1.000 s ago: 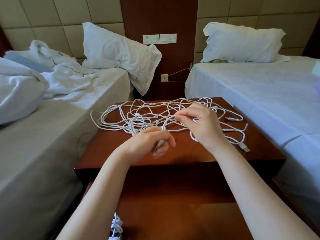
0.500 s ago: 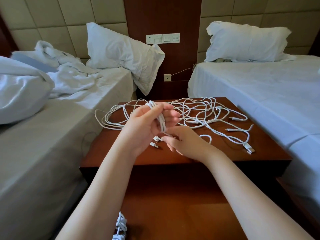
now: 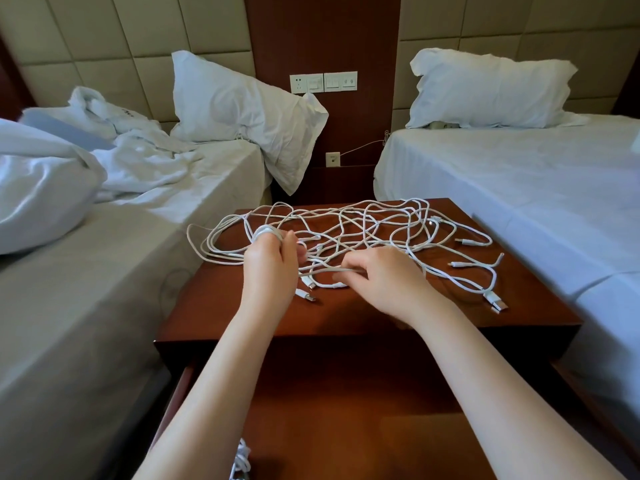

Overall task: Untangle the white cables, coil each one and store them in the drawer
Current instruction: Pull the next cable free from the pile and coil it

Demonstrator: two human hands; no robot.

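Beds [image 3: 519, 188] flank the nightstand [image 3: 381, 318]. The open drawer [image 3: 346, 393] below it holds one coiled cable [image 3: 243, 459]. The white cables [image 3: 367, 221] sprawl crosswise on its top. The left hand [image 3: 273, 263] grips wound loops, and the right hand [image 3: 384, 282] pinches a sideways strand.

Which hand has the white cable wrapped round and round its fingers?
The left hand: a coil of white cable loops around its fingers. The right hand only pinches a single strand.
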